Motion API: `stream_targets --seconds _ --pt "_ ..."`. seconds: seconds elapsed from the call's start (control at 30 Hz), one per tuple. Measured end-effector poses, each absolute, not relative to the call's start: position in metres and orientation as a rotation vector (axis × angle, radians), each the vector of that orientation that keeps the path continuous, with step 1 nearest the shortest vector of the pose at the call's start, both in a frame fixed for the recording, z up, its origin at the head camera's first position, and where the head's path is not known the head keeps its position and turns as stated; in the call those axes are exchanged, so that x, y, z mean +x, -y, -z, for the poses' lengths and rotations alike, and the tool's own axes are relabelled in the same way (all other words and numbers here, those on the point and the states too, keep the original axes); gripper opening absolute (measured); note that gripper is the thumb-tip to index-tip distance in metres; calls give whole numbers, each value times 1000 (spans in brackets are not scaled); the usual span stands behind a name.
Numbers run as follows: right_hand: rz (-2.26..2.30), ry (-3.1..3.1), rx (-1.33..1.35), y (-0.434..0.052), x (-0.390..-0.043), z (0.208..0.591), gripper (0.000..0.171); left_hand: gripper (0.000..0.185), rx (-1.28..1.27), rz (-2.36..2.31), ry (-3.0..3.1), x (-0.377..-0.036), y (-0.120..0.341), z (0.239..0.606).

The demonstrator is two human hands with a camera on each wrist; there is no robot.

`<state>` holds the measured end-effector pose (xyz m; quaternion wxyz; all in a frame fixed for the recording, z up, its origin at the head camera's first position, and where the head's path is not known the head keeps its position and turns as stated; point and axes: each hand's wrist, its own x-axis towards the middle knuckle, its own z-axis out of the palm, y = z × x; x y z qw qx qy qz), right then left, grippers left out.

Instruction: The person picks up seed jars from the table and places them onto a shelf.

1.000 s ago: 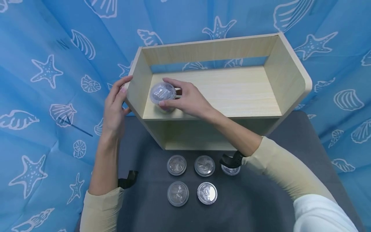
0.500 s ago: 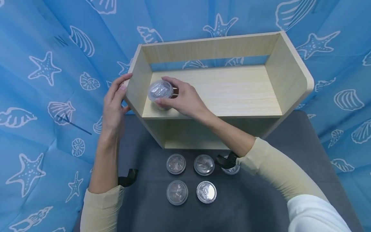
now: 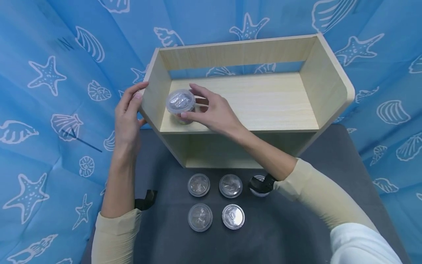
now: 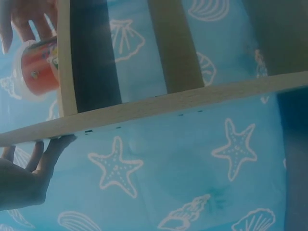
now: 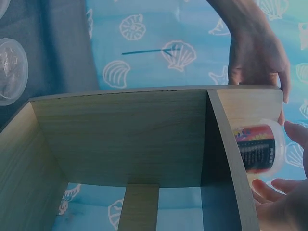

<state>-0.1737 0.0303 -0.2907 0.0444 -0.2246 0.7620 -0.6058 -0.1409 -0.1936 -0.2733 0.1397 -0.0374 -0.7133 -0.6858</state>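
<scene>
A small clear plastic tub (image 3: pixel 180 101) with a round lid stands at the left end of the wooden shelf unit's (image 3: pixel 250 99) upper board. Its colourful label and red-orange contents show in the left wrist view, where the tub (image 4: pixel 41 67) appears sideways. My right hand (image 3: pixel 215 110) is spread around the tub's right side, thumb tip close to its wall. In the right wrist view a gap shows between my fingers (image 5: pixel 269 190) and the tub (image 5: pixel 260 149). My left hand (image 3: pixel 126 113) rests on the unit's left side panel, with nearly straight fingers (image 4: pixel 50 151) against its outer face.
Several similar lidded tubs stand on the dark table in front of the unit, among them a front-left tub (image 3: pixel 200 217) and a back-middle tub (image 3: pixel 230 186). One tub (image 3: pixel 259 190) is partly behind the right wrist's black camera mount. A blue shell-patterned curtain (image 3: pixel 72 146) hangs behind.
The tub has shifted slightly left and now stands on the upper board. My right fingers have loosened and spread away from its side. My left hand stays at the panel.
</scene>
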Motion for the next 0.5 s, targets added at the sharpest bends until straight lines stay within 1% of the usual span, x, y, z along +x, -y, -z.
stream_targets --seconds 0.5 --pt "1958 -2303 -713 -71 -151 295 74 34 -107 1973 2098 -143 196 273"
